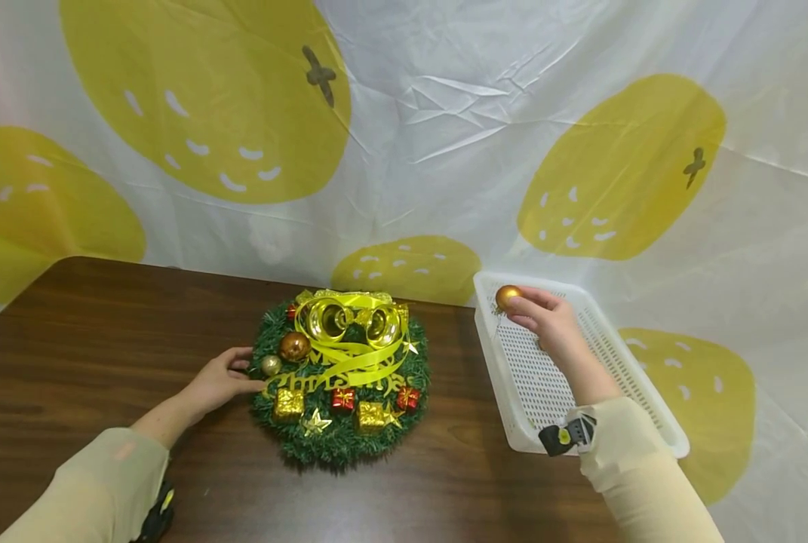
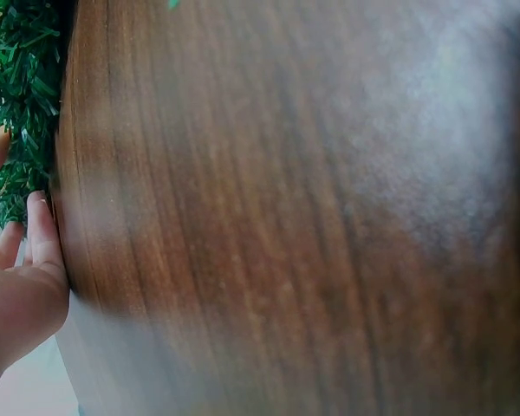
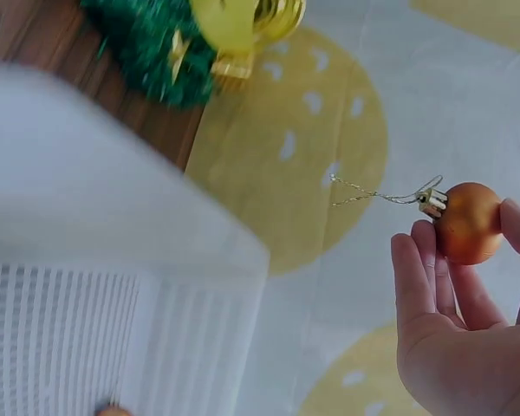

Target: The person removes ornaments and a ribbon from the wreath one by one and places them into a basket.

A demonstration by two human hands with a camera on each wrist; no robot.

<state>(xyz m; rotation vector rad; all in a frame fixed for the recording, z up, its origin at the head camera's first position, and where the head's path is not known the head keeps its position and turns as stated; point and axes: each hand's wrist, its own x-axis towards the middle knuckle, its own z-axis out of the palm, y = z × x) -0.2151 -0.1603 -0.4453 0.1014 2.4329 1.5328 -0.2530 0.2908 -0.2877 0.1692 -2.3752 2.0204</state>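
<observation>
A green Christmas wreath (image 1: 336, 445) lies on the table, trimmed with gold bells (image 1: 382, 326), yellow ribbon, small gift boxes (image 1: 288, 405), stars and baubles (image 1: 295, 347). My left hand (image 1: 216, 385) holds the wreath's left edge, thumb toward the front and fingers at the side; the left wrist view shows the fingers (image 2: 43, 230) against the green tinsel. My right hand (image 1: 553, 324) pinches an orange-gold bauble (image 3: 470, 224) between thumb and fingertips. From the bauble's gold cap hangs a thin loop of string (image 3: 390, 197). In the head view this bauble is above the basket's far end.
A white perforated plastic basket (image 1: 495, 377) stands right of the wreath. Another orange bauble (image 3: 113, 411) shows partly at its bottom in the right wrist view. Behind the brown wooden table (image 1: 139, 324) hangs a white cloth (image 1: 437, 173) with large yellow fruit prints.
</observation>
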